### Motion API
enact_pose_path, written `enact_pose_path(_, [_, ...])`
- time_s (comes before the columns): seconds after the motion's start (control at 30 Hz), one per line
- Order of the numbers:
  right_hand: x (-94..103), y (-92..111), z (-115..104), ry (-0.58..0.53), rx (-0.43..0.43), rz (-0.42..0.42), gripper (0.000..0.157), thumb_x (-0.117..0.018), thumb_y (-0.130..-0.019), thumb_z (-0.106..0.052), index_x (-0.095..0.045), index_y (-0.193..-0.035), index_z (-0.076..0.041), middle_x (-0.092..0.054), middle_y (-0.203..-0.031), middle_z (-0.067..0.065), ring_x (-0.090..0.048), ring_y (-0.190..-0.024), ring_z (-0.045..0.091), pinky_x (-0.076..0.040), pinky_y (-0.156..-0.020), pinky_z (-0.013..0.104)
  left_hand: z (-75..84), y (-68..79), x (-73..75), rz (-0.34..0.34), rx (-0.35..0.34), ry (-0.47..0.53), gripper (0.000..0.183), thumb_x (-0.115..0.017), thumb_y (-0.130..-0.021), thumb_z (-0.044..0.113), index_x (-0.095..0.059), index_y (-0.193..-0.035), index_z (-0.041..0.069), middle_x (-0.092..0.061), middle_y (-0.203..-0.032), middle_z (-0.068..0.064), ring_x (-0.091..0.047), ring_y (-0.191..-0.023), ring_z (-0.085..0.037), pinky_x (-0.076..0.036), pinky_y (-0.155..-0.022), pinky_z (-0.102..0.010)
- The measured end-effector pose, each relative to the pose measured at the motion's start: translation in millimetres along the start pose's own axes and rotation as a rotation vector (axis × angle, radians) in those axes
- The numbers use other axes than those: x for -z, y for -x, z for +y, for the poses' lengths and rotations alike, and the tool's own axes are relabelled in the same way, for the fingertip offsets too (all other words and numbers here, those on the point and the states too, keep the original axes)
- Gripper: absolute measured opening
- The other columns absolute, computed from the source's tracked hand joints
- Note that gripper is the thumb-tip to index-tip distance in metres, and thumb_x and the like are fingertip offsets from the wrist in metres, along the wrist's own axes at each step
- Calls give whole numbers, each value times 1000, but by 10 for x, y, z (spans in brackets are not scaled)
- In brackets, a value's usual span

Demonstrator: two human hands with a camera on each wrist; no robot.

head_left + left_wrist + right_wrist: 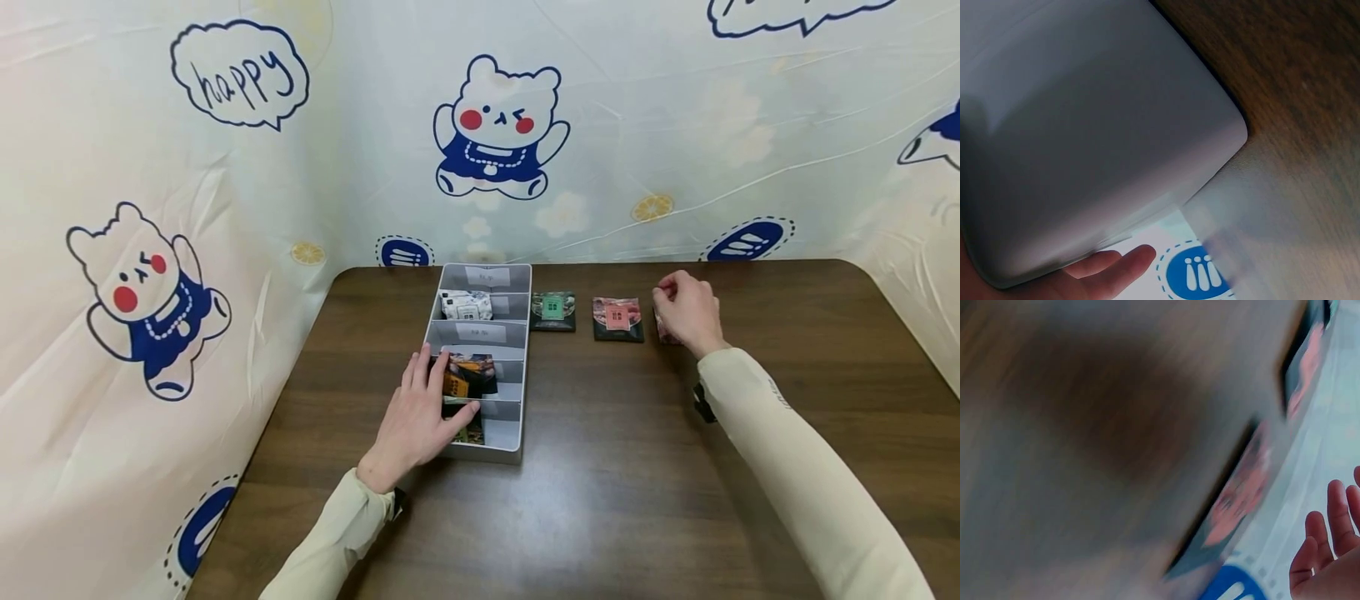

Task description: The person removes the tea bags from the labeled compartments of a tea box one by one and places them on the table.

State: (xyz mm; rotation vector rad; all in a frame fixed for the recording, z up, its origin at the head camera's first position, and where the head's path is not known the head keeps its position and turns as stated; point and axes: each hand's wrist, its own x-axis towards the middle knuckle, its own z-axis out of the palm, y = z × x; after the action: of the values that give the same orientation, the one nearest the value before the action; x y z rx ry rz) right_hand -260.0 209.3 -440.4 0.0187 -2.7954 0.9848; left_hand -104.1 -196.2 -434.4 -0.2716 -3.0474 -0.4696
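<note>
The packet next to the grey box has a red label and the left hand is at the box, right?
Not quite: in the head view, the packet next to the grey box has a green label. The left hand is at the box.

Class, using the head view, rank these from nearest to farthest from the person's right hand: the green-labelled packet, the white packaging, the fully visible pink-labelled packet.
1. Pink-labelled packet: on the table, just left of the right hand.
2. Green-labelled packet: further left, beside the tray.
3. White packaging: farthest left, inside the tray.
</note>
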Motion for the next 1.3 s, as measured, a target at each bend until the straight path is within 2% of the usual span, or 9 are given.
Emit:
enact_pose_path(0.27, [-365,-33,-437,-118,89,-20,23,-53,-97,-20,-63,-109,-2,-65,-95,15,-60,-80,28,-46,-75,41,-9,22,26,-5,11,-2,89,-46,-88,69,-26,-152,12,-14,-161,-19,-20,-146,-40,-38,-104,-61])
enact_pose_path(0.43, [-563,-7,-763,-220,158,-54,26,-54,-98,-24,-65,-105,-2,-65,-90,14,-57,-78,27,-44,-75,38,-13,25,31,-10,11,-5,89,-46,-88,70,-26,-152,13,-13,-161,-19,-19,-146,-39,-37,-105,-61])
enact_pose_path(0.67, [-779,33,-1203,-318,208,-134,21,-58,-96,-23,-66,-103,-6,-65,-93,11,-52,-88,25,-40,-80,36,-13,14,12,-5,6,2,88,-46,-88,69,-25,-153,13,-13,-161,-18,-19,-146,-39,-37,-104,-61])
enact_pose_path(0.83, [-890,56,-1429,-323,267,-183,19,-58,-97,-23,-67,-104,-8,-67,-99,9,-51,-94,24,-41,-84,39,-10,10,4,-4,9,1,89,-46,-88,70,-26,-153,13,-13,-161,-18,-19,-146,-39,-38,-104,-61])
enact_pose_path(0.97, [-945,69,-1547,-296,289,-236,25,-57,-98,-26,-66,-111,-8,-66,-107,7,-48,-99,25,-40,-85,40,-1,8,12,1,4,0,89,-44,-88,71,-26,-152,13,-13,-161,-18,-19,-146,-39,-39,-103,-61])
enact_pose_path(1.13, [-988,76,-1653,-217,301,-300,31,-57,-98,-28,-63,-122,-10,-62,-121,7,-44,-109,27,-33,-95,47,2,5,12,3,5,1,88,-45,-88,70,-26,-152,13,-13,-161,-18,-19,-146,-39,-39,-103,-61])
enact_pose_path(1.3, [-1030,75,-1714,-175,310,-331,35,-56,-98,-31,-61,-126,-12,-60,-126,5,-42,-111,26,-30,-95,48,10,3,8,6,4,0,88,-46,-88,69,-27,-152,13,-14,-161,-18,-20,-146,-39,-39,-103,-61])
